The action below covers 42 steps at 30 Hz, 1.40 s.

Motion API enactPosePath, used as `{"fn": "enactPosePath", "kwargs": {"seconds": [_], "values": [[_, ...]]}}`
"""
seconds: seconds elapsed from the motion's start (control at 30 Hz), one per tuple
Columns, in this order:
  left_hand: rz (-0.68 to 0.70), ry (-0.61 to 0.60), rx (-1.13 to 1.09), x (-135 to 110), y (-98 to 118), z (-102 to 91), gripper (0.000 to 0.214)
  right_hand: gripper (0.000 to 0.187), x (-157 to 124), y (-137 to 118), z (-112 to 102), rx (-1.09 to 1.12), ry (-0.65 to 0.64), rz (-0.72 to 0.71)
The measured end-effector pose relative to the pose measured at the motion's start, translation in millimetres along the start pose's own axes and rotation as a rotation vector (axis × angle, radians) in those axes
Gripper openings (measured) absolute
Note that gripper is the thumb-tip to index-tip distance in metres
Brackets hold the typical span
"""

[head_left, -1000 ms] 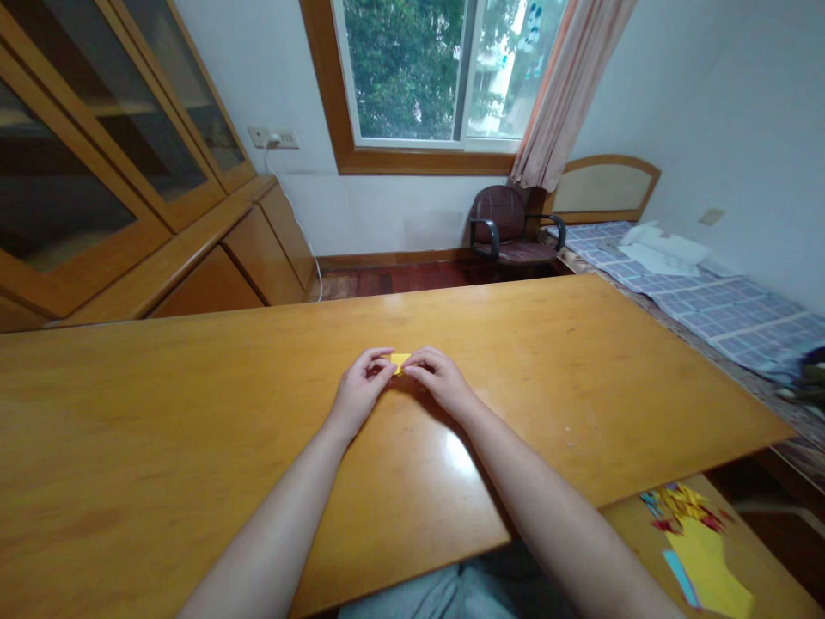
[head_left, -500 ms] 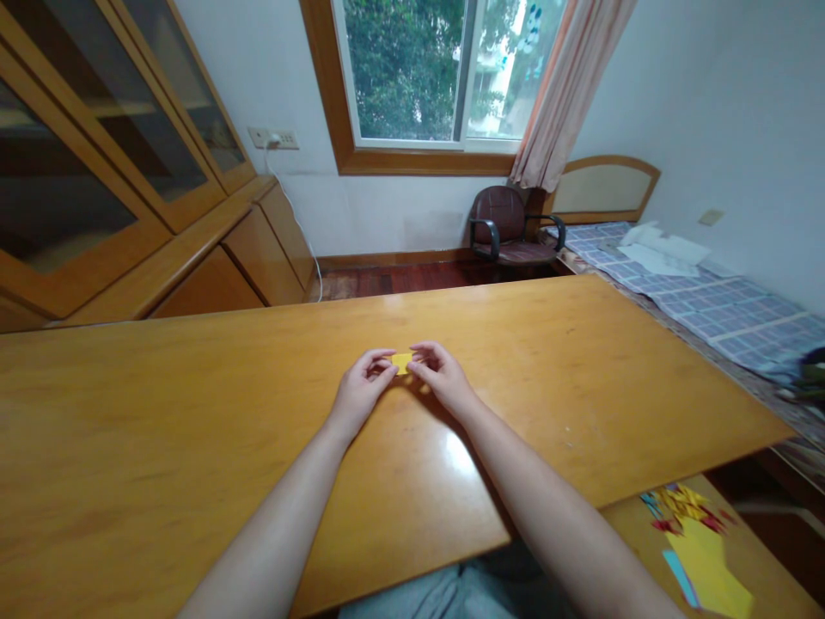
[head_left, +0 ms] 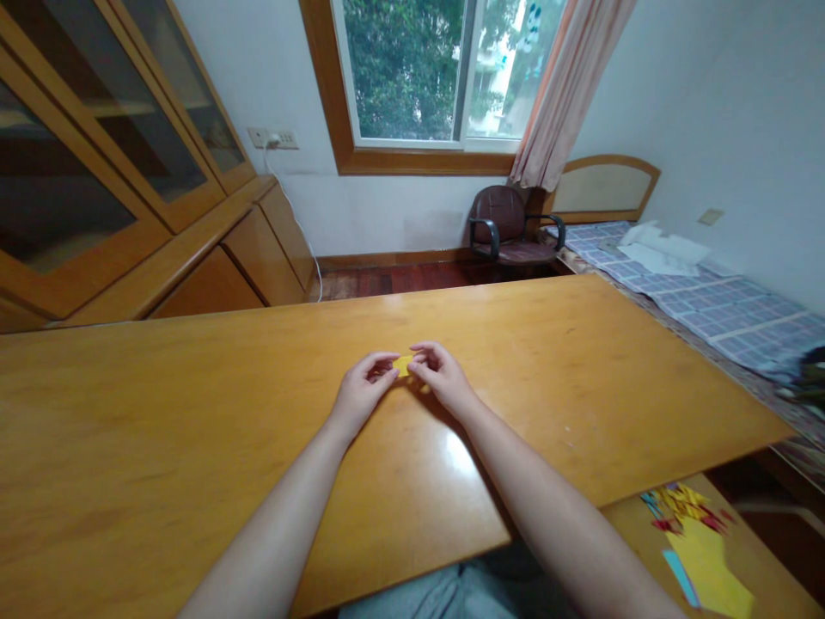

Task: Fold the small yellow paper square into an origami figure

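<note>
Between my two hands, just above the wooden table (head_left: 245, 413), is a small piece of yellow paper (head_left: 403, 366). My left hand (head_left: 366, 384) pinches its left side between thumb and fingers. On the right side, my right hand (head_left: 442, 376) grips the paper in the same way. Fingertips cover both ends of the paper, so its folds are too small to make out.
At the lower right, a lower surface holds yellow paper sheets (head_left: 705, 567), a blue strip (head_left: 680, 578) and a pile of small coloured paper pieces (head_left: 687, 507). Beyond the table stand a chair (head_left: 506, 225), a bed (head_left: 722, 297) and a cabinet (head_left: 193, 223).
The yellow paper has tilted slightly and shows a little less of its face. My left fingers have shifted a little; both hands keep their hold.
</note>
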<state>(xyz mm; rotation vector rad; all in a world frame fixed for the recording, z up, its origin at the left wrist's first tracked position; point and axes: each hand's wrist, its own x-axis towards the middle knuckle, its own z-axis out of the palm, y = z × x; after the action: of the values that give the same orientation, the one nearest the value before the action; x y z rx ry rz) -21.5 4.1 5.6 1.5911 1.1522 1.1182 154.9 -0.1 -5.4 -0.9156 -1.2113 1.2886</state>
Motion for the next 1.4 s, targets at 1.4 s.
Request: {"fn": "enactPosePath", "kwargs": {"seconds": [1.4], "values": [[-0.029,0.042,0.065,-0.4,2.4,-1.9,0.030,0.031,-1.6,-3.9,0.8,-0.076,0.000,0.030]]}}
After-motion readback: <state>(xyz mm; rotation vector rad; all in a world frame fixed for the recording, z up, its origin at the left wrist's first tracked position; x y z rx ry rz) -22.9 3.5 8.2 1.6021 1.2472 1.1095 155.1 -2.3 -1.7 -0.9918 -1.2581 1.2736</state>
